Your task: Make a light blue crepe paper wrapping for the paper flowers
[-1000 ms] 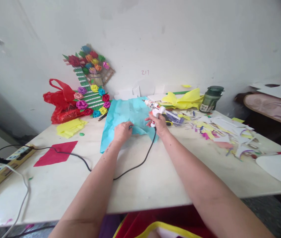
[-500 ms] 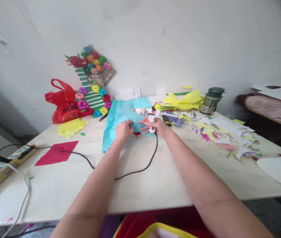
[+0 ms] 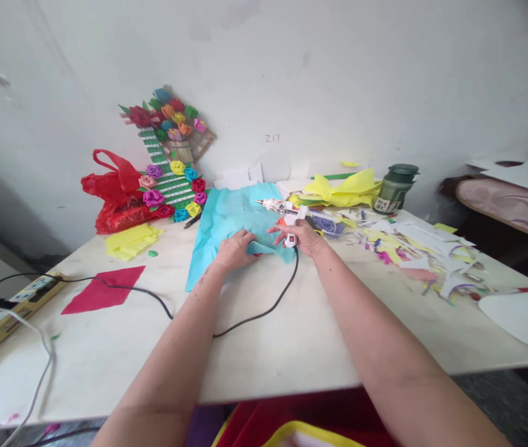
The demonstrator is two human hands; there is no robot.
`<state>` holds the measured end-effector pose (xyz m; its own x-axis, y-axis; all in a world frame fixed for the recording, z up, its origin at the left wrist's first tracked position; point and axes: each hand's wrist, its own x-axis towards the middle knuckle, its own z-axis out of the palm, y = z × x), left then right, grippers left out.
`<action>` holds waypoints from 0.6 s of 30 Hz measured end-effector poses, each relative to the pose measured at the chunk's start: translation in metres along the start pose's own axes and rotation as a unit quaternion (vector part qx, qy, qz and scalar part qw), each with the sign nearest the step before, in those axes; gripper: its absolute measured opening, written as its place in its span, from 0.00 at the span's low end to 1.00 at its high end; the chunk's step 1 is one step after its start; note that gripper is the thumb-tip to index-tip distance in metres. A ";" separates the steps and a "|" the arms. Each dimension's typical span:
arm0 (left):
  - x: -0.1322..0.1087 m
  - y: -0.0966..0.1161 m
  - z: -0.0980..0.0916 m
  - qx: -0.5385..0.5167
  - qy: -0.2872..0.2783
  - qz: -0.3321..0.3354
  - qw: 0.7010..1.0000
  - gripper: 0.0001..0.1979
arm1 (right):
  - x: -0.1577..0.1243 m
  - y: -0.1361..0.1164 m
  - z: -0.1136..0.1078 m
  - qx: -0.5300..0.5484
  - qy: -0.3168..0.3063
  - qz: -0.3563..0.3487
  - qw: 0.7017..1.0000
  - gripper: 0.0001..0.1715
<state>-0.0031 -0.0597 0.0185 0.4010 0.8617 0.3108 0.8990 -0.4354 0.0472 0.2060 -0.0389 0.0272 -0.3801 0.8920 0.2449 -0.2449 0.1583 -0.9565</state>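
My right hand (image 3: 308, 238) is wrapped round the handle of a white hot glue gun (image 3: 290, 218). Its nozzle points left above a sheet of light blue paper (image 3: 226, 211). My left hand (image 3: 236, 250) is at the near edge of this paper, with curled fingers on top and the thumb lower, gripping the edge. A bit of something red (image 3: 258, 254) peeks out beside the left thumb, mostly hidden. From the gun's handle a black cord (image 3: 275, 304) runs down and across to the left.
A flower craft (image 3: 175, 161) leans on the wall beside a red plastic bag (image 3: 115, 198). Yellow paper (image 3: 133, 241), a dark red sheet (image 3: 105, 290) and a power strip (image 3: 26, 298) lie left. Paper scraps (image 3: 412, 248) and a green bottle (image 3: 394, 189) are right.
The glue gun has shifted slightly right in my right hand. My left hand has gone from a raised, closed pose to lying lower on the blue paper's near edge.
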 end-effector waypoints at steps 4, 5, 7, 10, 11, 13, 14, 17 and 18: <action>0.005 -0.003 0.007 -0.002 0.007 -0.014 1.000 0.21 | 0.000 -0.001 -0.002 0.008 -0.019 -0.020 1.000 0.16; 0.006 -0.004 0.009 -0.007 0.010 -0.024 1.000 0.21 | -0.001 -0.002 -0.003 0.005 -0.028 -0.019 0.999 0.16; 0.009 -0.006 0.011 -0.019 0.015 -0.050 0.998 0.21 | -0.003 -0.005 -0.005 -0.006 -0.052 -0.012 0.999 0.15; 0.014 -0.008 0.014 -0.024 0.024 -0.080 0.996 0.19 | -0.009 -0.009 -0.011 -0.029 -0.101 0.005 0.994 0.14; 0.016 -0.008 0.015 -0.023 0.024 -0.084 0.996 0.19 | -0.010 -0.010 -0.013 -0.036 -0.119 0.013 0.992 0.14; 0.019 -0.006 0.017 -0.021 0.025 -0.090 0.995 0.18 | -0.012 -0.010 -0.019 -0.046 -0.152 0.030 0.987 0.14; 0.021 -0.005 0.018 -0.022 0.026 -0.097 0.995 0.18 | -0.012 -0.009 -0.022 -0.048 -0.163 0.039 0.985 0.14; 0.024 0.000 0.020 -0.020 0.036 -0.126 0.991 0.18 | -0.011 -0.007 -0.027 -0.039 -0.166 0.059 0.984 0.15; 0.025 0.002 0.020 -0.018 0.040 -0.134 0.990 0.18 | -0.011 -0.006 -0.028 -0.029 -0.164 0.067 0.984 0.15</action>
<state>0.0123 -0.0339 0.0069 0.1331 0.9248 0.3565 0.9637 -0.2047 0.1713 0.2365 -0.0375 0.0261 -0.6753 0.7233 0.1441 -0.1250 0.0804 -0.9889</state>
